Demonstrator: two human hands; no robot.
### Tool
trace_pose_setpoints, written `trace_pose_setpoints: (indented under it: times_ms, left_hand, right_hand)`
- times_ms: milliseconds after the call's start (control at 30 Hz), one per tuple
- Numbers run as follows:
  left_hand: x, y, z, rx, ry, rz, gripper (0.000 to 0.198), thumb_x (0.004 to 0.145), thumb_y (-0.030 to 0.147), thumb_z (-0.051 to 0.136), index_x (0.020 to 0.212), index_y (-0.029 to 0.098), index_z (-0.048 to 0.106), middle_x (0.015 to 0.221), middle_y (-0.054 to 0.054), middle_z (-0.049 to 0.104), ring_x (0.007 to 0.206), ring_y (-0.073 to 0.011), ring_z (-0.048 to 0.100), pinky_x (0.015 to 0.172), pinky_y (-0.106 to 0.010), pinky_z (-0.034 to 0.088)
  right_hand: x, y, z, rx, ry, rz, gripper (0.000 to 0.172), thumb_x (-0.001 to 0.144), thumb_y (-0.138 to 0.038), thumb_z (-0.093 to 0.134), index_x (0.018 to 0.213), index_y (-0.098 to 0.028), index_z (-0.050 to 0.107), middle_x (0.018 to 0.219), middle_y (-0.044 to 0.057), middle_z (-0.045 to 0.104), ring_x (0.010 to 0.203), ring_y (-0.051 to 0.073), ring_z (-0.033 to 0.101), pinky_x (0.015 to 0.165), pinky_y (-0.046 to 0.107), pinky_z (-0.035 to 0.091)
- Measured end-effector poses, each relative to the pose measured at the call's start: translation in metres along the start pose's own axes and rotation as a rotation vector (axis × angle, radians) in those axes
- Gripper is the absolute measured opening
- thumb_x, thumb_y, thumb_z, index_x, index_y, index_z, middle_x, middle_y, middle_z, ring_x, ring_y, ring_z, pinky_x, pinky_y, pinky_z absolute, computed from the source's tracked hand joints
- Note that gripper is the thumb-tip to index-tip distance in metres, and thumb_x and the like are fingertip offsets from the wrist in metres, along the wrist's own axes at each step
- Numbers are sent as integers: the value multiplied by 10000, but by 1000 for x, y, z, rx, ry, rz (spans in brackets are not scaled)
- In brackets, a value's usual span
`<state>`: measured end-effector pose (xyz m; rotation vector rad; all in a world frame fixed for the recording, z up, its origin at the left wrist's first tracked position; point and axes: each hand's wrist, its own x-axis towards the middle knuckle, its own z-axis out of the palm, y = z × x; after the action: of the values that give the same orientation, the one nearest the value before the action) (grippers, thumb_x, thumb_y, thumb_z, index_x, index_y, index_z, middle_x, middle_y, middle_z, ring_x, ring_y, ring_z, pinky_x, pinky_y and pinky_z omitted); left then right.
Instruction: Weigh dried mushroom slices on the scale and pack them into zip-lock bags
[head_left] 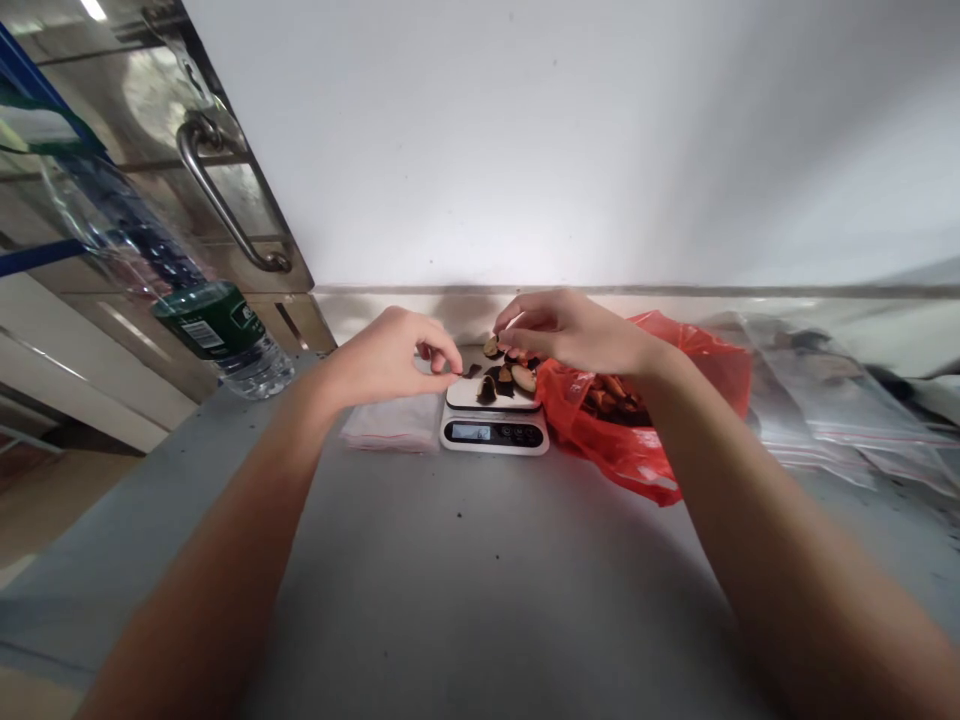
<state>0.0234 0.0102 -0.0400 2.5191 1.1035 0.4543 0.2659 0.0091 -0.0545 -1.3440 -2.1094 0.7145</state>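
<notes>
A white digital kitchen scale [495, 420] sits on the grey table with several dark-edged dried slices [506, 382] on its plate. Over the plate's left edge, my left hand [394, 355] pinches a small dark dried slice [472, 371] between thumb and forefinger. My right hand [566, 328] is above the back right of the plate, its fingers closed around a round tan dried slice [491, 347] at their tips. Beside the scale, partly behind my right wrist, an open red plastic bag [600, 450] holds more brown dried slices [619, 395].
A stack of clear zip bags [394, 425] lies left of the scale. Filled clear zip bags [817, 390] lie at the right. A large plastic bottle with a green label [206, 320] stands at the left. A white wall [570, 140] closes off the back.
</notes>
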Motion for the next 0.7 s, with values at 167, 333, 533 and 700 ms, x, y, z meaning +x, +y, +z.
trace_pose_setpoints:
  times_ms: [167,333,533,700]
  left_hand:
    - [3,-8,7,16,70,-21,160,791,188,659,801,186,818,825,-35,778,730,-176,667,675,-281,478]
    - [14,-17,28,81,190,-81,141,831,150,690,828,169,830,838,-49,798,733,-184,683,708,-294,505]
    - [23,-15,55,172,124,-111,162,830,93,689,839,170,831,868,-63,809,765,-207,712,706,-307,508]
    - [21,-17,49,173,168,-120,178,845,102,671,851,164,837,904,-74,815,802,-215,722,731,-313,526]
  right_hand:
    - [-1,0,-1,-83,3,21,163,924,-271,631,981,-186,758,933,79,804,813,212,718,743,364,535]
    - [0,7,-2,-227,55,160,155,938,-266,647,971,-178,771,1034,103,807,909,229,727,809,372,550]
    - [0,14,1,-294,31,257,188,922,-268,660,1020,-186,799,1055,120,807,928,248,729,792,370,564]
    - [3,18,3,-274,25,260,205,934,-299,663,1028,-175,796,1072,137,804,942,258,732,823,390,575]
